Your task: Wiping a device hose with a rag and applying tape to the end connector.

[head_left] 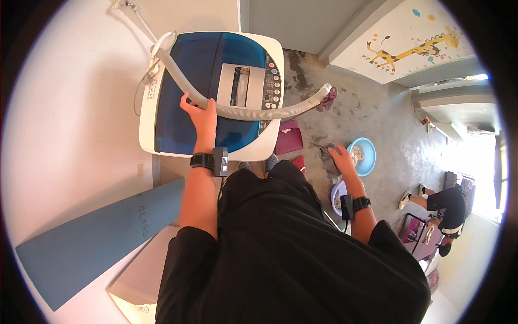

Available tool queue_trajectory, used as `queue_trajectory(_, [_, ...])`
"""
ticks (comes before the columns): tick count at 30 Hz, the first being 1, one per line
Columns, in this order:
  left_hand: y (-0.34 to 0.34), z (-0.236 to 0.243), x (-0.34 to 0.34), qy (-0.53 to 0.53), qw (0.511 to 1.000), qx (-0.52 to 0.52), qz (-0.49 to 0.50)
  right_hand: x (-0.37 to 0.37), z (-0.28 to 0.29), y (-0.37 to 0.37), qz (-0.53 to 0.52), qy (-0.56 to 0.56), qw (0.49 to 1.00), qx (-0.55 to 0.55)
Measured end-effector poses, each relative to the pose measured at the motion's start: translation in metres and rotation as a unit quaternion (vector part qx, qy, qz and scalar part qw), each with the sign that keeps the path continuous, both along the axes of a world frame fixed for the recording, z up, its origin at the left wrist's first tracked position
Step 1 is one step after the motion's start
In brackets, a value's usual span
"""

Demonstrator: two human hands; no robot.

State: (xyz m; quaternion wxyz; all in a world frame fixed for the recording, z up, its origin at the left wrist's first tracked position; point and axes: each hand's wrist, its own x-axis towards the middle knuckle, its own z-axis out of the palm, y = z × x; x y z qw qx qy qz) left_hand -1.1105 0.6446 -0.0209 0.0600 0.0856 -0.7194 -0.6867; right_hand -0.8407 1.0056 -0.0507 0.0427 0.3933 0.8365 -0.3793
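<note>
My left hand (200,116) rests open and flat on the blue lid of the washing machine (210,92), fingertips touching the grey hose (243,112) that lies across it. My right hand (341,156) reaches down to the floor and grips a grey cloth (326,156), just beside the blue basin (367,156).

We see a glossy blue plastic lid (199,70) on the white plastic washing machine (148,129), a ribbed grey plastic hose (253,112), soft grey cloth (327,156), a smooth blue plastic basin (369,151), and rough, stained concrete floor (377,113).
</note>
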Motion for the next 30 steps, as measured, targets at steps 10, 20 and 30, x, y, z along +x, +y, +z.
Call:
queue_trajectory(10, [-0.018, -0.023, 0.012, 0.099, 0.990, -0.090, -0.053, 0.168, 0.008, -0.010, -0.121, -0.078, 0.982, -0.124])
queue_trajectory(20, [-0.022, -0.009, 0.013, -0.008, 0.979, 0.179, -0.100, 0.021, 0.058, -0.026, 0.043, 0.035, 0.997, -0.058])
queue_trajectory(30, [0.008, 0.020, 0.072, -0.071, 0.835, 0.533, -0.114, -0.135, 0.120, -0.026, 0.070, 0.228, 0.842, -0.484])
